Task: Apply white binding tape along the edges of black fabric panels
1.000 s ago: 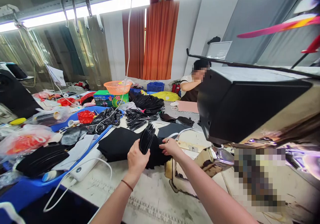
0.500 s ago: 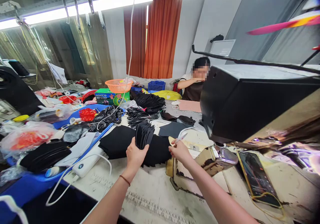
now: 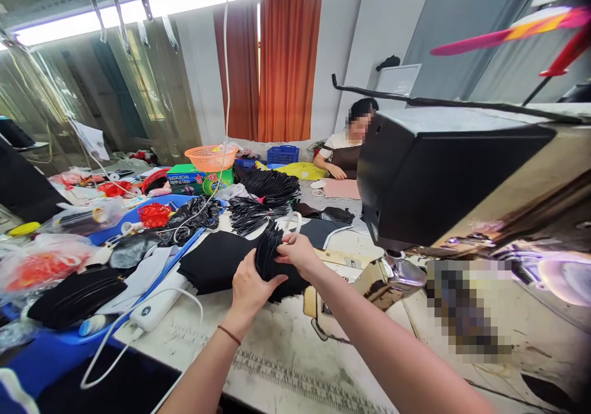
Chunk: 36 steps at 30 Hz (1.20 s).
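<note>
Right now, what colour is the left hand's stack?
The stack is black, clearest in the head view.

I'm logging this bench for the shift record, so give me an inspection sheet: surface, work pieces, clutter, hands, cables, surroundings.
Surface: pale, stained table with printed ruler markings.
Work pieces: stack of black pieces in hand; flat black sheets beneath and beside it.
Clutter: blue tray loaded with mixed items; orange basket on a green box.
Hands: left hand grips the stack; right hand is at its edge, its grip unclear.
Cables: white cable looping near the table's edge; white cord hanging above.
Surroundings: dark machine head at right; seated co-worker and orange curtain beyond.
</note>
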Motion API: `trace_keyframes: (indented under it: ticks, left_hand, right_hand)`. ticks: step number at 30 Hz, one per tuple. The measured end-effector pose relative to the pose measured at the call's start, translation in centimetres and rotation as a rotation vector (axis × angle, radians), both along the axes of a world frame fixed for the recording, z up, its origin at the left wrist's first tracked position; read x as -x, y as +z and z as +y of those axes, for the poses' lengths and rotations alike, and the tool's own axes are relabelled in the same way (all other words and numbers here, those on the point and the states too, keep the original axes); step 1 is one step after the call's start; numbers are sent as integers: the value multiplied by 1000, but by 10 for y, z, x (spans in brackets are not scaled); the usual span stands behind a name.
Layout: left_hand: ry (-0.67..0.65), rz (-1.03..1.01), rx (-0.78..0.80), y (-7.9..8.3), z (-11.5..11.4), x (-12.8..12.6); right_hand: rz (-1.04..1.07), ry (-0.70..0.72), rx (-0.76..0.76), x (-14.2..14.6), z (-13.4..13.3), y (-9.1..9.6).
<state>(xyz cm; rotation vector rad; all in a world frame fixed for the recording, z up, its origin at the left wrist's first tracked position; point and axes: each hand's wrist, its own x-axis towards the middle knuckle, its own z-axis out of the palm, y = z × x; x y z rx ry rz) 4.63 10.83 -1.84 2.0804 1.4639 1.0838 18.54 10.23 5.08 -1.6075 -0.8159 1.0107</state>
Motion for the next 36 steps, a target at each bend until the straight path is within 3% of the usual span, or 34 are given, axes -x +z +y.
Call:
trace_keyframes:
  ticks: [4, 9, 13, 19, 25, 30, 36]
  left_hand:
    - [39, 3, 17, -2, 2, -2]
    - [100, -14, 59, -2, 4, -3]
    - [104, -23, 72, -1, 4, -1]
    - [108, -28, 96, 0, 5, 3]
    - [127, -52, 131, 1, 8, 7]
    - [132, -49, 151, 2, 8, 7]
    - [126, -54, 156, 2, 7, 7]
  right_hand:
    - [-66, 27, 57, -16, -6, -5]
    - [-195, -85, 201, -48, -27, -35]
    - [-183, -80, 227, -44, -34, -53]
    - [-37, -31, 34, -17, -12, -24]
    - [54, 80, 30, -1, -1, 3]
    - [111, 158, 81, -5, -7, 14]
    - [153, 156, 72, -6, -13, 15]
